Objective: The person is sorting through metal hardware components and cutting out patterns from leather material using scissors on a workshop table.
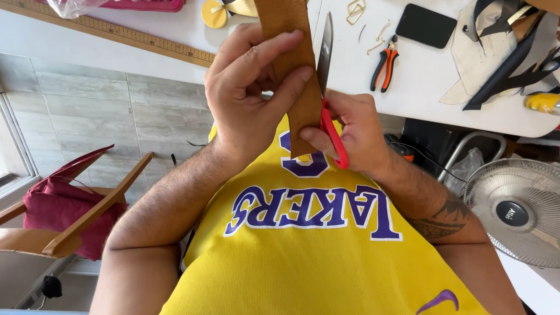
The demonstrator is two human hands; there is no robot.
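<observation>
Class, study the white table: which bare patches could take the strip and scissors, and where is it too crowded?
Free: the white table between the orange-handled pliers and the dark offcuts, and the strip beside the wooden ruler. Crowded: the far edge, with brass clips, black pad and yellow disc.

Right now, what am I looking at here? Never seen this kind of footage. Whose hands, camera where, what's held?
There is no machine: a person works with bare hands, filmed by one camera worn on the head and looking down, so their yellow jersey fills the bottom. The left hand pinches a brown strip, probably leather. The right hand grips red-handled scissors, blade alongside the strip's edge. Beyond them a white table carries orange-handled pliers, a black flat case, a wooden ruler, metal hooks and dark scraps. A fan stands at the right and a wooden chair at the left.
</observation>
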